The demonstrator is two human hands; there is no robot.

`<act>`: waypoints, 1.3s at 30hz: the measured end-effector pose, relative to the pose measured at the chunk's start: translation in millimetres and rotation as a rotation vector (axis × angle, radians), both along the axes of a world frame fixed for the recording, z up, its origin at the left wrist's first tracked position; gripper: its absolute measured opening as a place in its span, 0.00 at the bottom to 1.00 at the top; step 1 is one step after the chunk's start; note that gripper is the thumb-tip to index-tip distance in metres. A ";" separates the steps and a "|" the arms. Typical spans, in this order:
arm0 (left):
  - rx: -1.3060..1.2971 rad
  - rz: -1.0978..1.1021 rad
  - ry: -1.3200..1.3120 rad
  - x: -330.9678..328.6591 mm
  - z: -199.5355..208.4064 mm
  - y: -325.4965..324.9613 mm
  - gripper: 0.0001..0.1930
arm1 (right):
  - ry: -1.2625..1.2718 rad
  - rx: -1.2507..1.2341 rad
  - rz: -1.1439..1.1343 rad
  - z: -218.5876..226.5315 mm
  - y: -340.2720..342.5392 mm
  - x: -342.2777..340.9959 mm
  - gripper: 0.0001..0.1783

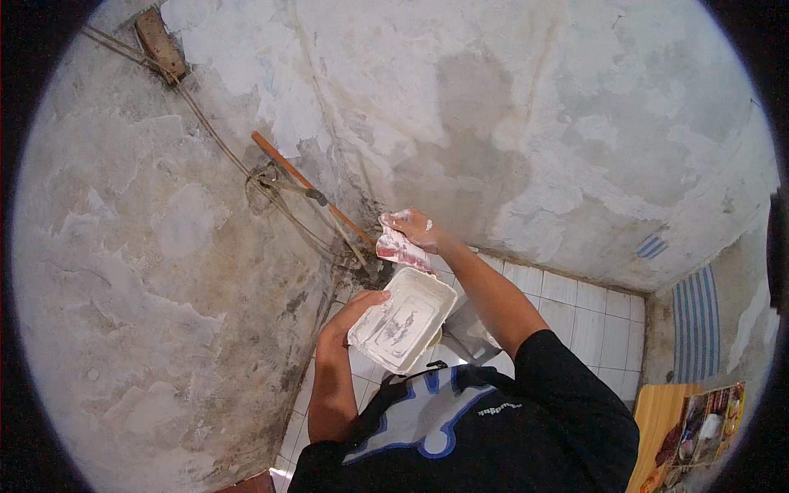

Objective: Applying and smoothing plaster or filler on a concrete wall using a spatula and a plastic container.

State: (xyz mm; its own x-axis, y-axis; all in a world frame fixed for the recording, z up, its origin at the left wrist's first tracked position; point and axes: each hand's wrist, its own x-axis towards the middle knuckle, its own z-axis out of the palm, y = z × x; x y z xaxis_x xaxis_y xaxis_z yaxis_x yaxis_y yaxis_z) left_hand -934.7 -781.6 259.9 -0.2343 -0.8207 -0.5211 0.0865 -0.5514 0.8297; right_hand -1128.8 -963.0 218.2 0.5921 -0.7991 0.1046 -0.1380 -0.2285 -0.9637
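Note:
My left hand (357,311) grips the left edge of a shallow white rectangular tray (423,283), its thumb over the rim. The tray is tilted, and its inside is coated with thin white paste, with greyish streaks on the bottom. My right hand (419,230) is closed around a flat red spreader (400,251) thickly smeared with white paste. The spreader is just above the far edge of the tray; I cannot tell whether they touch. White paste also marks my right fingers and thumb.
Patchy plastered walls (140,271) meet in a corner ahead. An orange-brown stick (292,170) and cords (209,123) lie against the left wall. Below are white floor tiles (567,292) and a grey container (472,329), partly hidden by my arm. A wooden board (662,415) stands at lower right.

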 end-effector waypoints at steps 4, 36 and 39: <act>-0.006 0.006 -0.037 0.5 -4.7 -4.5 0.25 | 0.055 0.079 0.029 -7.6 -4.6 7.6 0.31; 0.076 0.136 0.308 10.7 -38.4 -39.6 0.26 | -0.130 0.345 -0.350 -15.1 26.4 -56.2 0.30; 0.070 0.121 0.342 13.8 -40.1 -43.1 0.28 | -0.059 0.324 -0.335 -23.9 22.9 -63.9 0.29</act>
